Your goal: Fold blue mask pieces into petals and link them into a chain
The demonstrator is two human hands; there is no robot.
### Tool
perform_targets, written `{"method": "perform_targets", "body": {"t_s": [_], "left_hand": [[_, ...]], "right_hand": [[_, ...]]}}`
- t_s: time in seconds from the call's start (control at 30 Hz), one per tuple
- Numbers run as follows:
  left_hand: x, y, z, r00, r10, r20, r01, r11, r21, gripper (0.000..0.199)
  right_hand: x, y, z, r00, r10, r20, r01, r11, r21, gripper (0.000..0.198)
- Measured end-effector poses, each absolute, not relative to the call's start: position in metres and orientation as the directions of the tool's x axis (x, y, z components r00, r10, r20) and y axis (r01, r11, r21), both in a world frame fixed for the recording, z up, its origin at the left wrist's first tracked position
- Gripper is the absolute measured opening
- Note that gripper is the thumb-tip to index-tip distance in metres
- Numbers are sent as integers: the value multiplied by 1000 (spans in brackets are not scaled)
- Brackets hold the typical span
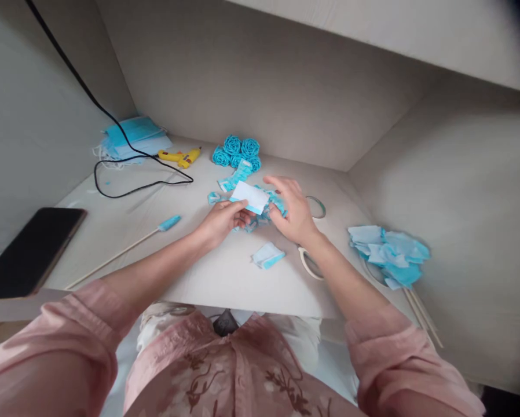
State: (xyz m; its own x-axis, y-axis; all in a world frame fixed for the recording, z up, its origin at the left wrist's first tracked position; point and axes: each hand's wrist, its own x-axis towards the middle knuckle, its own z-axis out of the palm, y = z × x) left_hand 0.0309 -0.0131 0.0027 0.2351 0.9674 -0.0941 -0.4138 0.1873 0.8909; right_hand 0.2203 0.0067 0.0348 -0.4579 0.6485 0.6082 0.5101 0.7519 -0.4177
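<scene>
Between thumb and fingers, my left hand (226,220) pinches a small folded piece of white and blue mask fabric (250,197). My right hand (293,209) is just right of that piece, its thumb and fingers apart, holding nothing that I can see. Beneath both hands lies a loose pile of cut blue pieces (277,201), partly hidden. Closer to me, another folded white and blue piece (267,255) rests on the table. A pair of scissors with pale handles (311,264) lies partly under my right forearm.
Blue rolled fabric roses (238,152) stand at the back. A yellow glue gun (180,157) with a black cable (142,188) and stacked face masks (134,136) are back left. A stick with a blue tip (125,251) and a phone (32,249) lie left. Fabric scraps (392,253) and sticks (423,315) lie right.
</scene>
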Motion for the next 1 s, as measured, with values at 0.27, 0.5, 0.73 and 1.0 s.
{"method": "perform_targets", "body": {"t_s": [0.27, 0.5, 0.73, 1.0], "left_hand": [[32, -16, -2, 308, 951, -26, -171, 82, 982, 32], [31, -15, -7, 295, 955, 6, 110, -40, 993, 32], [31, -17, -7, 402, 907, 127, 289, -257, 922, 37], [30, -18, -9, 416, 882, 220, 332, -373, 867, 39]], "right_hand": [[221, 11, 28, -286, 765, 577, 385, 643, -662, 37], [223, 2, 26, -275, 834, 478, 340, 549, -763, 34], [221, 4, 30, -346, 878, 330, 265, 429, -864, 40], [216, 2, 29, -355, 904, 237, 184, 316, -931, 21]]}}
